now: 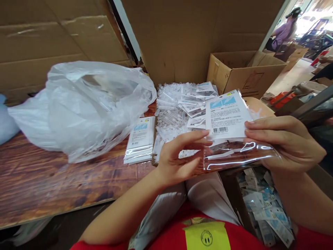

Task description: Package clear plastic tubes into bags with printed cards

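Both my hands hold one clear plastic packet (234, 152) with a white printed card (226, 116) and barcode inside. My left hand (179, 158) pinches its left edge with thumb and fingers. My right hand (281, 142) grips the right side. The packet hangs above the table's front edge, over my lap. Behind it lies a heap of small clear tubes and loose cards (179, 111). A neat stack of filled packets (140, 140) rests on the wooden table (52, 180) to the left.
A big crumpled white plastic bag (85, 104) covers the table's left half. An open cardboard box (241, 74) stands at the back right. A box of finished packets (267, 208) sits low at my right. Cardboard sheets wall the back. Another person (284, 31) sits far right.
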Motion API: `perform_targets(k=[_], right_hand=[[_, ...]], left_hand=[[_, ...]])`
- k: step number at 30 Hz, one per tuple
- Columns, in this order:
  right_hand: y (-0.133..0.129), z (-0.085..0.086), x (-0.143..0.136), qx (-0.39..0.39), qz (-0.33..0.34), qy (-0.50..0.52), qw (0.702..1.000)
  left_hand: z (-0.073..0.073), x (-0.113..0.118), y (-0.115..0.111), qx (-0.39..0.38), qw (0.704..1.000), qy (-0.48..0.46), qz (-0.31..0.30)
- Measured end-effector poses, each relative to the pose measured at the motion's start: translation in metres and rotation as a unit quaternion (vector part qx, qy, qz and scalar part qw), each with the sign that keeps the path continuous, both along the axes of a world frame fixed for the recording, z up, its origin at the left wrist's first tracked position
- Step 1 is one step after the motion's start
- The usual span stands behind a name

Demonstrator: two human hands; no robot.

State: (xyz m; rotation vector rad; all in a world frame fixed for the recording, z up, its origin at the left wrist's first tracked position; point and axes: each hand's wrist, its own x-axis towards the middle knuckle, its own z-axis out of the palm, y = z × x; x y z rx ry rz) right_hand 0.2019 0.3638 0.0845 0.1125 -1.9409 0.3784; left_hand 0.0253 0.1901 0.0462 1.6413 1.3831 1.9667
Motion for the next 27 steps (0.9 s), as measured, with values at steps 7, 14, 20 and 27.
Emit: perform_targets(k=[7, 14, 20, 27], right_hand=[[-0.002, -0.008, -0.003, -0.025, 0.022, 0.027, 0.999], [-0.004, -0.014, -0.001, -0.031, 0.006, 0.019, 0.999], [-0.005, -0.014, 0.004, -0.032, 0.007, 0.034, 0.999], [-0.009, -0.01, 0.0, -0.062, -0.011, 0.024, 0.998]], left_hand=[[-0.005, 0.006, 0.006, 0.063, 0.985, 0.062, 0.15], [0.002, 0.003, 0.005, 0.097, 0.97, 0.153, 0.165], [0.003, 0.002, 0.0, 0.089, 0.986, 0.098, 0.1], [0.02, 0.006, 0.007, -0.111, 0.961, -0.248, -0.045]])
